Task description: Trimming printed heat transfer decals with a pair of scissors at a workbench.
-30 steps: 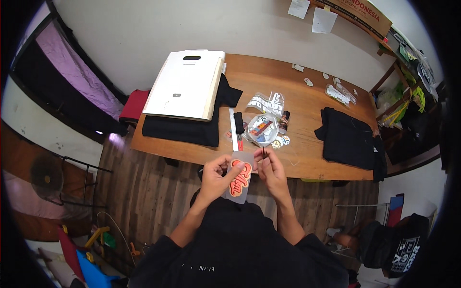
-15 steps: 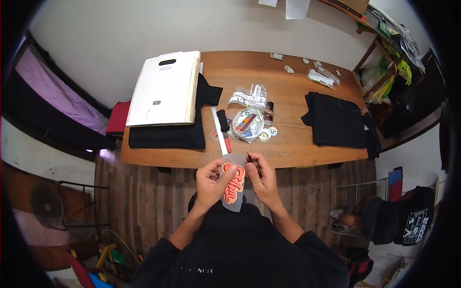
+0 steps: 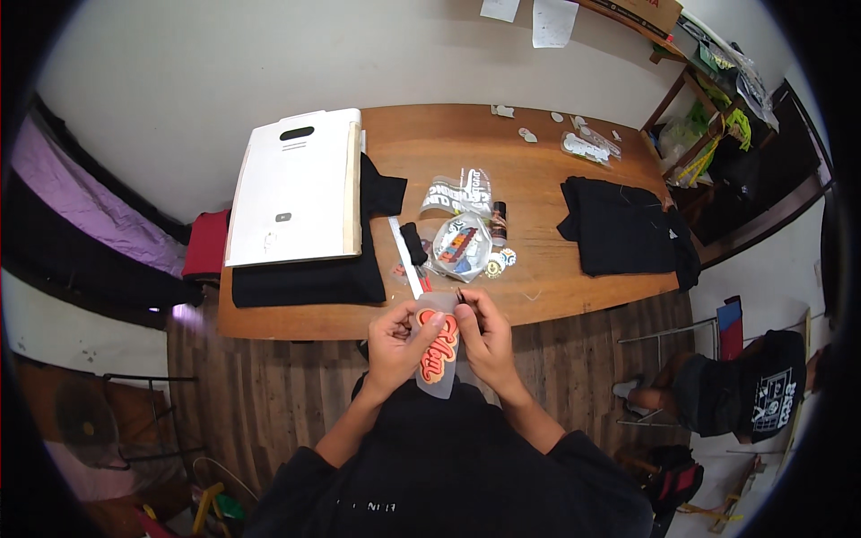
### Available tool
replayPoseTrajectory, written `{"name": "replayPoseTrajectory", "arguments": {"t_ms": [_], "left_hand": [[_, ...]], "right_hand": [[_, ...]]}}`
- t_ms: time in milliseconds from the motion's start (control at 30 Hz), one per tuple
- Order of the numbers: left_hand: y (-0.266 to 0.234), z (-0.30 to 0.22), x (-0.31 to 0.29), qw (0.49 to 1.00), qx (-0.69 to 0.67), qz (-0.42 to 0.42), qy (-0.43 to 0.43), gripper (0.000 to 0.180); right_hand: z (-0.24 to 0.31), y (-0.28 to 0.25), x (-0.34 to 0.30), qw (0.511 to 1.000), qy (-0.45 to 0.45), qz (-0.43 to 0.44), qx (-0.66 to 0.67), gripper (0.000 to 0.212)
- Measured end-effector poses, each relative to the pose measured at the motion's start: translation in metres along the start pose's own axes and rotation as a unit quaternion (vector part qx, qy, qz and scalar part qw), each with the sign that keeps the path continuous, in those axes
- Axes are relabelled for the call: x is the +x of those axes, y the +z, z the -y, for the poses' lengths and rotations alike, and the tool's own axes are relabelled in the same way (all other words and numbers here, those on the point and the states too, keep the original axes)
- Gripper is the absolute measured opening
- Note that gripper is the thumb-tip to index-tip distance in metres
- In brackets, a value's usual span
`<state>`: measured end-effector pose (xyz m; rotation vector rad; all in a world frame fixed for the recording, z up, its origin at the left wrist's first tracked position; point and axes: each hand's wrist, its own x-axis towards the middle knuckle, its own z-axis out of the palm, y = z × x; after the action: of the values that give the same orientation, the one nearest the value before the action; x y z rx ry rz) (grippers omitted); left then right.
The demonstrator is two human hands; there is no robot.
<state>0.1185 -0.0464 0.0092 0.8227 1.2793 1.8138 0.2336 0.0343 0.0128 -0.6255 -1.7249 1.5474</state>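
Note:
A translucent transfer sheet (image 3: 436, 390) with red and orange lettering (image 3: 439, 351) hangs just off the table's near edge. My left hand (image 3: 390, 348) grips its left side, the thumb pressed over the printed design. At the upper right edge of the sheet, my right hand (image 3: 486, 342) is closed in a pinch. A small, dark, thin pointed thing (image 3: 461, 294) sticks up from those fingers; its kind is too small to make out. Just beyond the hands lie a white ruler strip (image 3: 404, 255) and a red-handled tool (image 3: 426, 283), partly hidden by the sheet.
On the wooden table (image 3: 538, 296), a white flat-topped machine (image 3: 296, 193) rests over a black garment (image 3: 309, 291). Folded black clothing (image 3: 623, 229) lies at right. Between them are a clear round container (image 3: 464, 244), a dark bottle (image 3: 500, 222) and stickers (image 3: 500, 260). A seated person (image 3: 744, 381) is at far right.
The view has shifted slightly, so the table sits lower and a little further left. Both hands keep their hold, with the right fingers slightly closer over the sheet's top edge.

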Motion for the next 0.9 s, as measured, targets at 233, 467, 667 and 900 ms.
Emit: {"name": "replayPoseTrajectory", "arguments": {"t_ms": [233,467,667,900], "left_hand": [[-0.031,-0.007,0.033,1.000,-0.014,0.020,-0.011,0.009],[-0.069,-0.016,0.071,0.997,-0.017,0.081,0.008,0.015],[-0.096,-0.027,0.102,0.991,0.003,0.126,-0.044,0.013],[-0.110,-0.024,0.127,0.982,0.046,0.166,-0.083,0.012]], "right_hand": [[-0.004,0.034,0.031,0.999,0.000,-0.049,-0.010,0.018],[-0.007,0.058,0.062,0.998,-0.001,-0.063,-0.023,0.016],[-0.014,0.070,0.075,0.997,0.038,-0.066,-0.027,0.016],[-0.024,0.075,0.086,0.995,0.055,-0.088,0.006,0.015]]}}
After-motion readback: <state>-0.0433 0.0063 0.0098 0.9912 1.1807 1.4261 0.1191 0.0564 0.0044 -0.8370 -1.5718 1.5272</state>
